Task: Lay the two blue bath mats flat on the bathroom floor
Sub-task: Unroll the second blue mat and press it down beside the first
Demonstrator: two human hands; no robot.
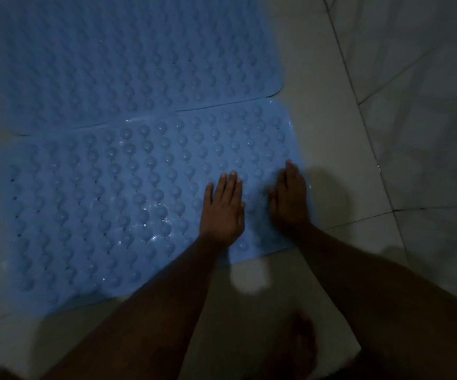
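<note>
the near mat (106,209) lies on the tiled floor (331,133); the far mat (117,58) just behind it, both hands on its right end.

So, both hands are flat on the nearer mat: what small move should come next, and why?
Probably sweep both palms leftward, pressing as they go. The left hand and right hand lie flat only on the right end of the near mat; its left stretch has no hand on it. The far mat already looks flat.

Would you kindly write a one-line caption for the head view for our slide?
Left hand and right hand press the near mat flat beside the far mat on the tiled floor.
</note>
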